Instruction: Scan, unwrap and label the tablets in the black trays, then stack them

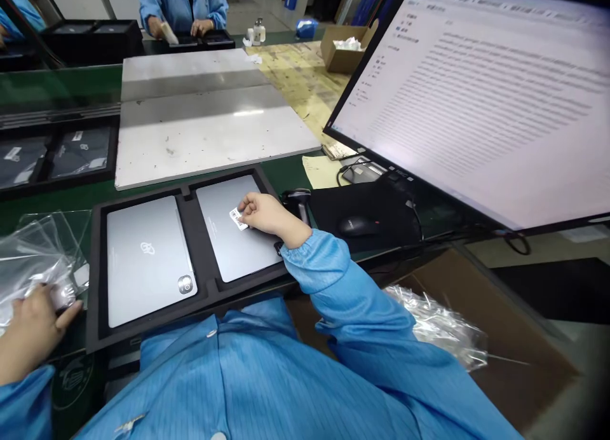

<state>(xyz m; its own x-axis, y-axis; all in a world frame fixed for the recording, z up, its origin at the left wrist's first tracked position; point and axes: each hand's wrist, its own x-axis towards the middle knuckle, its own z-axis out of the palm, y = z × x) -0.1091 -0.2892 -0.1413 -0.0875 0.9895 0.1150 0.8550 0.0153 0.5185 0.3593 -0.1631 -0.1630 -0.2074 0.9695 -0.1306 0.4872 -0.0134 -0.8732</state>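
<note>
A black foam tray (pixel 206 262) in front of me holds two silver tablets, backs up. The left tablet (pixel 143 281) shows a logo and a camera bump at its lower right corner. Over the right tablet (pixel 252 255), my right hand (pixel 269 214) pinches a small white printed label (pixel 237 219); whether the label is stuck to the surface I cannot tell. To the left of the tray, my left hand (pixel 35 322) has its fingers curled into a clear plastic bag (pixel 35 255), thumb held apart. Crumpled plastic partly covers those fingertips.
A large monitor (pixel 476 109) leans in from the right. Below it are a mouse (pixel 358 226) and a barcode scanner (pixel 298 201). A cardboard box (pixel 515 357) with plastic wrap stands at lower right. Behind the tray lies a white board (pixel 204 135); a co-worker (pixel 183 7) works beyond.
</note>
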